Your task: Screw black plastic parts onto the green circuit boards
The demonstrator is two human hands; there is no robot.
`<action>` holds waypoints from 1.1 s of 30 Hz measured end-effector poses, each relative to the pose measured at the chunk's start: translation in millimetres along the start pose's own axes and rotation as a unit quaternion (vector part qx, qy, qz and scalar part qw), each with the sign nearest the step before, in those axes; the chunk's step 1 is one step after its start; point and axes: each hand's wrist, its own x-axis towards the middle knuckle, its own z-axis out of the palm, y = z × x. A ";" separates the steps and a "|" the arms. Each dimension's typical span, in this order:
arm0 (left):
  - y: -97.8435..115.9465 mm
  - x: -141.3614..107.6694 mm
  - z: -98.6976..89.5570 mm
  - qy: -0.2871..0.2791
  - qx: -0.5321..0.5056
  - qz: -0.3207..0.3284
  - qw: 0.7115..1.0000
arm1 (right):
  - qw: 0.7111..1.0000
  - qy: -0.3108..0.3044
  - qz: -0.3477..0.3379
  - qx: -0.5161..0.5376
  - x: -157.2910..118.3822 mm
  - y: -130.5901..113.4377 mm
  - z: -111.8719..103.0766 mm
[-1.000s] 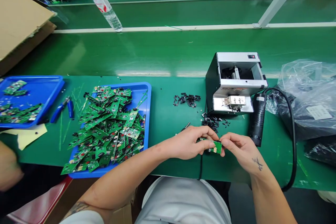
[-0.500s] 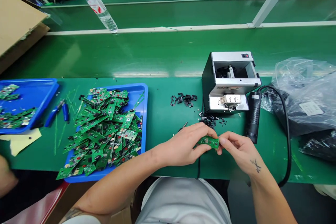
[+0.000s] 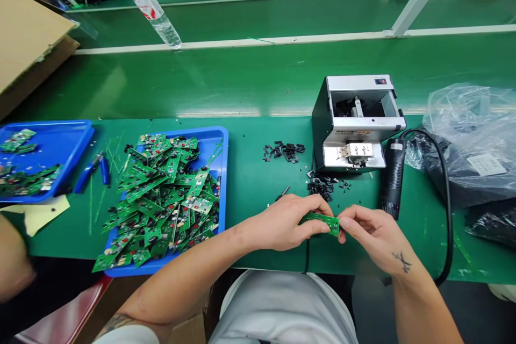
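My left hand (image 3: pixel 288 223) pinches a small green circuit board (image 3: pixel 331 222) between thumb and fingers, above the front of the bench. At the board's right end, the thumb and forefinger of my right hand (image 3: pixel 368 228) are closed on its edge; whether a small part sits between them is hidden. Just beyond my hands lies a scatter of small black parts (image 3: pixel 321 187), with a second loose group of black plastic pieces (image 3: pixel 287 151) farther back. A blue tray (image 3: pixel 223 183) heaped with circuit boards (image 3: pixel 169 193) stands to the left of my left hand.
Behind my hands stands a grey-and-black machine (image 3: pixel 355 129), with a black cylindrical tool (image 3: pixel 393 177) and its cable on the right. Plastic bags (image 3: pixel 471 145) lie farther right. Blue-handled cutters (image 3: pixel 91 172) and another blue tray (image 3: pixel 68 172) are left. Another person's arm (image 3: pixel 14 260) shows at the left edge.
The board's right end has tilted slightly down and now turns a plainer green face upward. Both hands keep their grip, and the whole view has shifted a little.
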 end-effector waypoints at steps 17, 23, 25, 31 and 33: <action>1.2 0.8 1.6 0.061 -0.013 -0.023 0.998 | 0.999 -0.020 0.000 0.042 11.4 -9.0 3.0; 0.5 5.2 3.9 0.080 -0.120 -0.019 0.989 | 0.998 0.044 -0.046 -0.001 10.3 -5.7 7.4; -1.4 6.8 5.4 0.088 -0.134 -0.023 0.987 | 0.996 0.066 -0.063 -0.018 10.5 -2.3 8.1; -1.3 11.4 7.9 0.133 -0.116 -0.033 0.984 | 0.989 0.104 -0.078 -0.076 14.4 0.9 8.9; 0.6 13.2 5.8 0.144 -0.108 -0.031 0.983 | 0.985 0.118 -0.074 -0.103 12.3 -1.1 6.5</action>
